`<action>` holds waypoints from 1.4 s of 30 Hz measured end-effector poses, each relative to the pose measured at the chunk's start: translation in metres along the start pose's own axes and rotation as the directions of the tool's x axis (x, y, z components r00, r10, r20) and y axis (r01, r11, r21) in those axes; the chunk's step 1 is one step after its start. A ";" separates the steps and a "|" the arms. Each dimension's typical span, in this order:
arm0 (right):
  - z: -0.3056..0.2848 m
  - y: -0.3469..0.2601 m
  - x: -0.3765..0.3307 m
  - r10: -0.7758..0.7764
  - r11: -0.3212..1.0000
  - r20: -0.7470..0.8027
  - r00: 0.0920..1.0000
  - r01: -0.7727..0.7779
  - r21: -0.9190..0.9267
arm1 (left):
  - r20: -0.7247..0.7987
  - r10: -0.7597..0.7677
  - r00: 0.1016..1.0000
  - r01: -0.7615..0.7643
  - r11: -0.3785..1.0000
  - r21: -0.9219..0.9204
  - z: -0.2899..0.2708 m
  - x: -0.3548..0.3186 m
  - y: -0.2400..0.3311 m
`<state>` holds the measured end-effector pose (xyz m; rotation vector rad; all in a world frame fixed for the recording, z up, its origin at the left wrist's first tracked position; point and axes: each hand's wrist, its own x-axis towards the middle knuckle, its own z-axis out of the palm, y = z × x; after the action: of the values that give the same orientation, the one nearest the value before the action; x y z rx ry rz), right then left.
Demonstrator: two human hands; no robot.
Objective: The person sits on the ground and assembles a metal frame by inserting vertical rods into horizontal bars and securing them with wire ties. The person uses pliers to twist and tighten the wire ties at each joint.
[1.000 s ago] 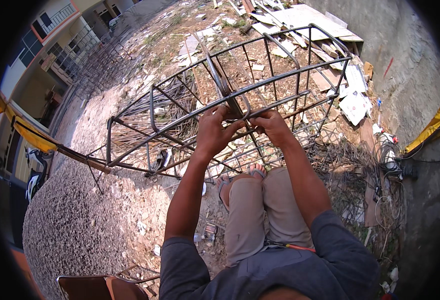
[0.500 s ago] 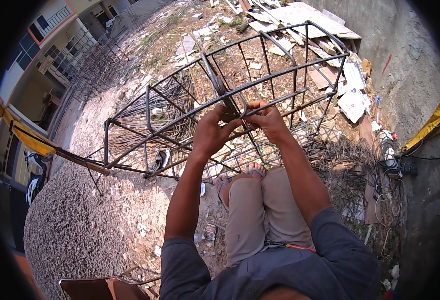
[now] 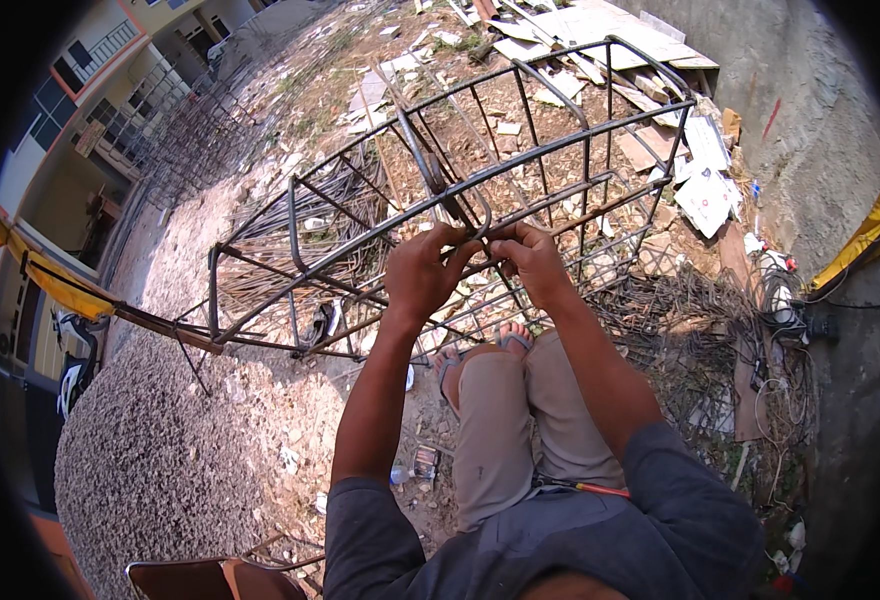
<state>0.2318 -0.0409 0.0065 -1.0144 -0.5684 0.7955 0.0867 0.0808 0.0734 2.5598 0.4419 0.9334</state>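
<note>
Left hand and right hand pinch nearly closed at a rebar cage, any hold hidden; beyond the fingers hoops stand placed, joint fastening unclear

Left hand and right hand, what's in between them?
In the head view, a bent metal rod shows between the left hand and the right hand.

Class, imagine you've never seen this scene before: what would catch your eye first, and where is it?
The long cage of dark bars stands out first, stretching across the middle. The left hand and right hand come close together at it, near the centre. Next comes the big grey gravel heap at lower left.
</note>
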 end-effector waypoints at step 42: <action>0.020 0.015 -0.014 -0.108 0.993 -0.115 0.987 0.112 0.029 | 0.026 0.166 0.986 -0.165 0.986 -0.032 -0.003 0.004 -0.008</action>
<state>0.2039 -0.0377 0.0004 -0.9804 -0.5065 0.6439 0.0863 0.0909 0.0744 2.6101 0.2078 0.9511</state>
